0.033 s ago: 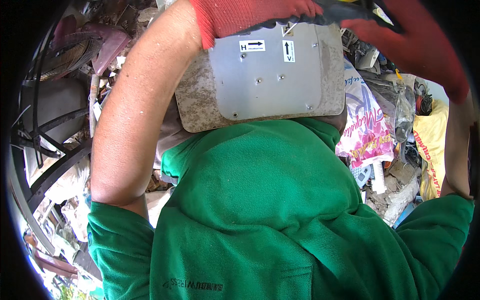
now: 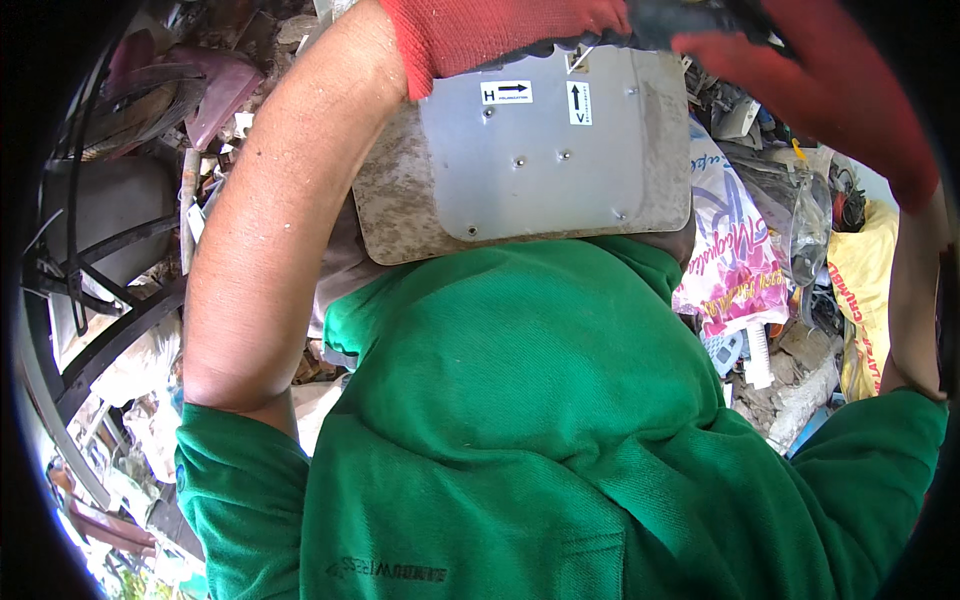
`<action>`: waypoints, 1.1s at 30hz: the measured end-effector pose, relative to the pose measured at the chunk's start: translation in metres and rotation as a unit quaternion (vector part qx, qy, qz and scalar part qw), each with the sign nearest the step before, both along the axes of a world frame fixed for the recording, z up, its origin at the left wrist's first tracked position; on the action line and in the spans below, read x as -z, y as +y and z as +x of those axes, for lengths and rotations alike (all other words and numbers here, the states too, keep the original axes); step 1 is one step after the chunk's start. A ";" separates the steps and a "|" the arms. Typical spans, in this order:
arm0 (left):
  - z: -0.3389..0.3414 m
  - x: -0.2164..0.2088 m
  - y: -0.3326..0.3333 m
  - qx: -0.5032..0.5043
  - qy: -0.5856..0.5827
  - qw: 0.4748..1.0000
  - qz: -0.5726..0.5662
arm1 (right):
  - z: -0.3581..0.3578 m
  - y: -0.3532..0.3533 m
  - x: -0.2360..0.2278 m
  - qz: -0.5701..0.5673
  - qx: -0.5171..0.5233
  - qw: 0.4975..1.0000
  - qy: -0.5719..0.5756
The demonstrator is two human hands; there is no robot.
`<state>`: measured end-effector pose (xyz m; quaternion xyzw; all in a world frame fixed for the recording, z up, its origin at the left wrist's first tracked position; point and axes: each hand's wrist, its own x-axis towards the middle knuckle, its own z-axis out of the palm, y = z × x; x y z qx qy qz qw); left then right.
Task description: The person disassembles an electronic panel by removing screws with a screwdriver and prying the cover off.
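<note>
A grey metal panel (image 2: 540, 190) with rounded corners, dusty edges, small screws and two white arrow labels lies across my lap. Over its far edge, my left hand (image 2: 510, 30), in a red glove with a black palm, has its fingers curled. My right hand (image 2: 800, 80), gloved alike, is bent toward the left hand's fingertips, and the two nearly meet above the panel's far right corner. Whatever they grip is hidden by the gloves and the top edge of the picture. A thin pale piece (image 2: 581, 58) shows below the left fingers, on the panel.
On the right lie a white and pink printed bag (image 2: 735, 250), a yellow sack (image 2: 865, 290) and mixed scrap. A black metal frame (image 2: 120, 340) and a pinkish plastic part (image 2: 215, 95) are on the left among debris. My green shirt (image 2: 520, 400) fills the lower middle.
My right hand's fingers and thumb have shifted slightly to the left. The left hand and the panel have barely moved.
</note>
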<state>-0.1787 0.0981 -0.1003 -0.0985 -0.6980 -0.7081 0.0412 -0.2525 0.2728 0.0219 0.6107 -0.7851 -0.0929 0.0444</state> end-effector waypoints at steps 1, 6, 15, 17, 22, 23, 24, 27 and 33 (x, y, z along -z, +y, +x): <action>0.000 0.000 -0.001 0.006 0.010 1.000 -0.005 | 0.006 0.002 0.002 -0.007 0.017 0.996 0.087; -0.005 -0.013 0.004 0.047 -0.064 0.996 -0.047 | -0.013 0.001 -0.005 0.024 -0.149 0.989 -0.006; -0.009 -0.006 0.002 0.006 -0.002 0.998 -0.057 | -0.040 -0.011 0.000 -0.015 -0.249 0.947 -0.203; -0.005 -0.017 -0.001 0.003 -0.087 0.994 -0.072 | 0.003 -0.016 -0.017 0.040 -0.094 0.994 -0.042; -0.005 -0.012 0.010 0.013 -0.065 0.995 -0.069 | -0.033 -0.004 -0.001 0.048 -0.106 0.992 -0.054; -0.004 -0.017 0.009 0.002 -0.103 0.990 -0.095 | -0.060 -0.006 0.012 0.012 -0.202 0.968 -0.148; -0.004 -0.016 0.003 0.050 -0.109 0.992 -0.047 | -0.066 -0.002 0.013 0.015 -0.232 0.954 -0.188; -0.002 -0.013 -0.002 0.060 -0.124 0.990 -0.035 | -0.070 -0.001 0.002 0.090 -0.220 0.949 -0.209; 0.002 -0.025 0.016 -0.021 -0.020 0.997 -0.073 | -0.032 -0.003 -0.030 0.126 -0.116 0.960 -0.219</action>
